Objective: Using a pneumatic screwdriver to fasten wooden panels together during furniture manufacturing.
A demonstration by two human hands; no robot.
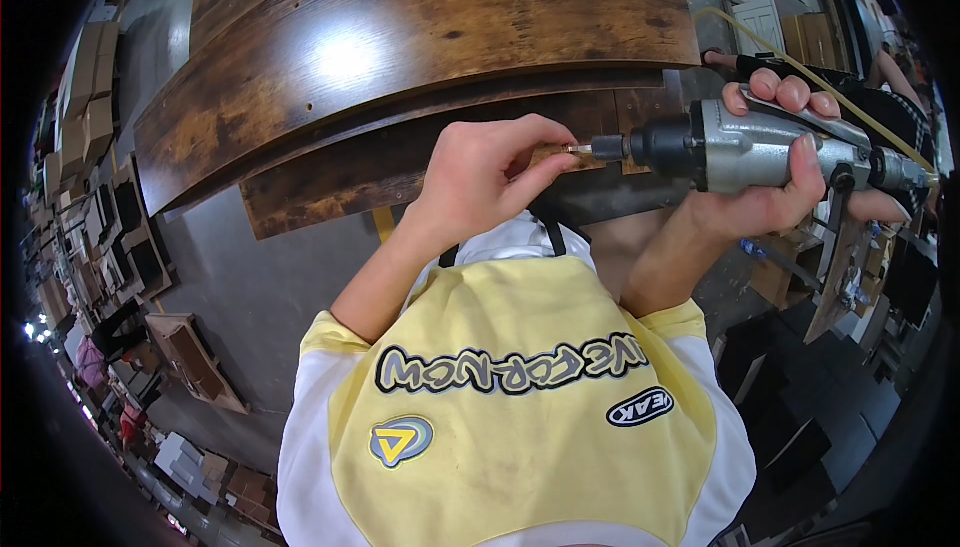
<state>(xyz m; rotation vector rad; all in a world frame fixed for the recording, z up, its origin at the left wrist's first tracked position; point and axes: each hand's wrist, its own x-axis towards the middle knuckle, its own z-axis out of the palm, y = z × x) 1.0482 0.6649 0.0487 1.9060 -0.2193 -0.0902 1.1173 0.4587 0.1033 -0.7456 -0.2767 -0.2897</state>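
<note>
My right hand [752, 213] grips a silver and black air screwdriver [745, 142] that lies level, its nose pointing left. Its fingers curl over the lever on top, and the thumb rests along the side. At the tip of the bit [583, 149], my left hand [478, 175] pinches a small coppery screw [569, 150] between thumb and forefinger, which mostly cover it. Just beyond both hands lies a dark brown wood-grain board [450, 37] with small holes. Lower wooden boards [330, 192] show beneath its near edge.
A yellow air hose [790, 62] runs to the tool's rear at the right. Another person in dark clothes [880, 107] is at the far right. Stacked cartons [90, 87] line the left, and a wooden panel [195, 362] lies on the grey floor [260, 297].
</note>
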